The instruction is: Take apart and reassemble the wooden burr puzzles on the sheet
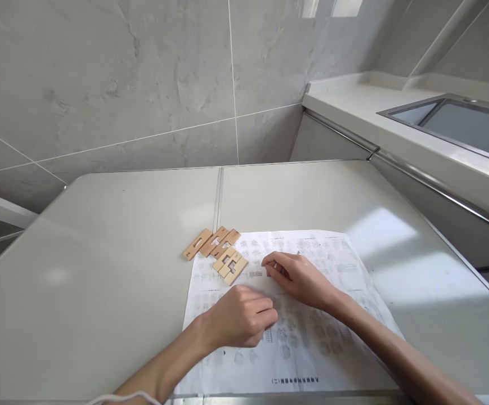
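A white instruction sheet (pixel 312 337) printed with many small diagrams lies on the pale table (pixel 113 270). Several flat notched wooden puzzle pieces (pixel 219 252) lie side by side at the sheet's upper left corner, partly on the paper. My left hand (pixel 239 318) rests on the sheet with its fingers curled into a loose fist; nothing shows in it. My right hand (pixel 295 277) lies on the paper just right of the wooden pieces, fingers bent and pressed together, fingertips pointing at a diagram. Neither hand touches the wooden pieces.
A grey marbled tile wall (pixel 143 84) rises behind the table. To the right runs a white counter (pixel 396 129) with a recessed steel sink (pixel 459 121). A seam (pixel 218 197) splits the tabletop down the middle.
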`<state>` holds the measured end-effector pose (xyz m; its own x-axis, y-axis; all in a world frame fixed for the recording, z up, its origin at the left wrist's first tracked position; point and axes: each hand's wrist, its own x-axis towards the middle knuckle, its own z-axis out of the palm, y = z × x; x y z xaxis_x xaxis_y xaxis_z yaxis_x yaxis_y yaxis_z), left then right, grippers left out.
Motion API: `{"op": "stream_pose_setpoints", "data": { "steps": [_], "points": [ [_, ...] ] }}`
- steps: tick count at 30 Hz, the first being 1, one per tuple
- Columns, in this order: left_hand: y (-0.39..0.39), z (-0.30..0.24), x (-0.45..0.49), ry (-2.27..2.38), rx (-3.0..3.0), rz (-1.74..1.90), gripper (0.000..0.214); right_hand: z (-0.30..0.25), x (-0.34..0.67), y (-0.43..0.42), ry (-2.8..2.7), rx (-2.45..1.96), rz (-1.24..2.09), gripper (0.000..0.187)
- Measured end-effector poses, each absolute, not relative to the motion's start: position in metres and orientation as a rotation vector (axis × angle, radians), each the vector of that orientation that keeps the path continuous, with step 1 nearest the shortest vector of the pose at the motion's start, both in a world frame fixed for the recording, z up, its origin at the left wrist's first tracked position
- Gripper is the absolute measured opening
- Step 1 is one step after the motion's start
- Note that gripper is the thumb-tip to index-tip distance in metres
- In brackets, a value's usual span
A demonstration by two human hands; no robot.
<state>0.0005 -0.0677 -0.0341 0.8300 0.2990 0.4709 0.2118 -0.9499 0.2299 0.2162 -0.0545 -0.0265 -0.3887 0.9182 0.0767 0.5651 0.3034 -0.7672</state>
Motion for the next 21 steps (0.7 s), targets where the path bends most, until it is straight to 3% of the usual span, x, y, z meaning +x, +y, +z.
{"op": "stream_pose_setpoints", "data": {
  "steps": [9, 21],
  "points": [
    [-0.069, -0.037, 0.001, 0.426, 2.831, 0.751, 0.021, -0.04, 0.228, -0.051, -1.947, -1.277, 0.987, 0.013],
    [-0.068, -0.034, 0.001, 0.406, 2.849, 0.756, 0.023, -0.048, 0.228, -0.052, -2.028, -1.234, 0.823, 0.016]
  ]
}}
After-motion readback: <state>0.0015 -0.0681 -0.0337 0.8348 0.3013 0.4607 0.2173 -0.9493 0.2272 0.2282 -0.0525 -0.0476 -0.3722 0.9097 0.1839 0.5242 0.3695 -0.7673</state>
